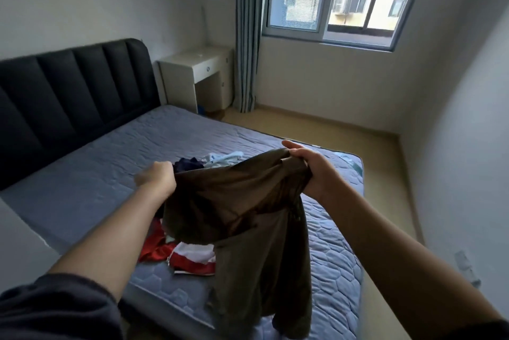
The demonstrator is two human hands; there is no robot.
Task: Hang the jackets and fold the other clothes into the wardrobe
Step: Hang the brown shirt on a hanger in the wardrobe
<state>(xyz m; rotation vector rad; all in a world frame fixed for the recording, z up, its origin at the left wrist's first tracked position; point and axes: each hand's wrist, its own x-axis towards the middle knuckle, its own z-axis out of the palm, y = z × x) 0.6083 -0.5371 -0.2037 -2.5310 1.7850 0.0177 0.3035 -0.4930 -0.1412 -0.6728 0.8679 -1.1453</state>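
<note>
**Olive-brown garment (242, 215) held up, not yet hung or folded**

Bed (96, 174) carries the rest of the clothes. The garment hangs in the air over the mattress's near end, in front of a red-and-white piece (190, 257), navy piece (187, 164) and pale blue piece (223, 157). Left hand (159, 177) grips one top edge in a fist; right hand (311, 171) fingers curl round the other, bunched. Likely step: spreading to identify it. Next: hanger if it's a jacket, else fold.

Home bedroom, bed (110, 174) with padded headboard (68, 97), curtained window (344, 0)
</note>
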